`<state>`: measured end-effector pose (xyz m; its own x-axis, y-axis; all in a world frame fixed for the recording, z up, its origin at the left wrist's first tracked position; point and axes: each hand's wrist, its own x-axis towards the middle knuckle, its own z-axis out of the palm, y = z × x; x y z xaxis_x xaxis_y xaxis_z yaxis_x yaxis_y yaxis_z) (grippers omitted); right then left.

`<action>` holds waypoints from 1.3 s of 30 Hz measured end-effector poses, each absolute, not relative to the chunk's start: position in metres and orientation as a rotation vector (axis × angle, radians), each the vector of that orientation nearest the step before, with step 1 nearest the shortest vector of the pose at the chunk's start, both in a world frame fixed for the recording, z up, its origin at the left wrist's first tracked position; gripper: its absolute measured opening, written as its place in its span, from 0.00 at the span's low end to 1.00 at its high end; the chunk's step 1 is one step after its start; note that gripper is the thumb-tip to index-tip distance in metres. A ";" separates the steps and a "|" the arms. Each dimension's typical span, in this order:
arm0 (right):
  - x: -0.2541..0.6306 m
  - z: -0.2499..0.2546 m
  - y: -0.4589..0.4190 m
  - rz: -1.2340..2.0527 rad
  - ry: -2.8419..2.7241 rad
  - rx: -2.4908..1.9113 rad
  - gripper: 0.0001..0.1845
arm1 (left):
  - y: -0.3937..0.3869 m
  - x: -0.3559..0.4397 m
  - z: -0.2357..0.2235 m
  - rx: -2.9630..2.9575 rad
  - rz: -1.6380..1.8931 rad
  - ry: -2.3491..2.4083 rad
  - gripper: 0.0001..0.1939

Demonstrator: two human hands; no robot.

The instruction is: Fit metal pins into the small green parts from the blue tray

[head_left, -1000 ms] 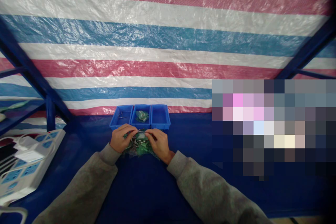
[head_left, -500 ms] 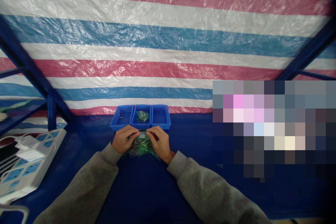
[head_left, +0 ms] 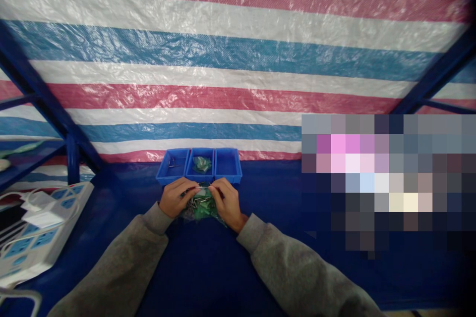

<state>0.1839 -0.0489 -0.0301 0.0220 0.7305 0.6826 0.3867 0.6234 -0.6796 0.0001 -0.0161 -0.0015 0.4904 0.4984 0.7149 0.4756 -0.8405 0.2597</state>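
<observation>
My left hand [head_left: 176, 199] and my right hand [head_left: 227, 202] are both closed, fingertips pinched and facing each other. Between them runs a thin, shiny metal rod [head_left: 203, 187], level and gripped at both ends; its exact kind is too small to make out. Under the fingers lies a green-tinted clear plastic bag [head_left: 204, 211]. Several small metal pieces [head_left: 191, 205] are heaped beside and partly on it, near my left hand. My palms and part of the bag are hidden behind the fingers.
Behind my hands stand three blue bins: the left bin [head_left: 163, 173] with thin metal pieces, the middle bin [head_left: 200, 178] with a crumpled greenish bag [head_left: 202, 164], and the right bin [head_left: 227, 163]. Power strips [head_left: 48, 252] with white plugs lie at left. A pixelated patch covers the right side.
My fingertips have drawn slightly apart, the right ones moving a little to the right, and more of the thin rod shows between them. The bins and bag have stayed put.
</observation>
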 end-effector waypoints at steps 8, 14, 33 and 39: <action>0.185 -0.029 -0.050 0.353 -1.614 -0.963 0.13 | -0.019 0.001 0.005 2.712 1.169 0.868 0.08; 0.184 -0.029 -0.051 0.382 -1.601 -0.931 0.08 | -0.017 -0.001 0.000 2.681 1.125 0.914 0.09; 0.184 -0.030 -0.051 0.346 -1.619 -0.957 0.13 | -0.017 0.003 -0.001 2.694 1.314 0.877 0.07; 0.184 -0.031 -0.052 0.389 -1.596 -0.946 0.09 | -0.017 0.001 -0.002 2.690 1.231 0.929 0.08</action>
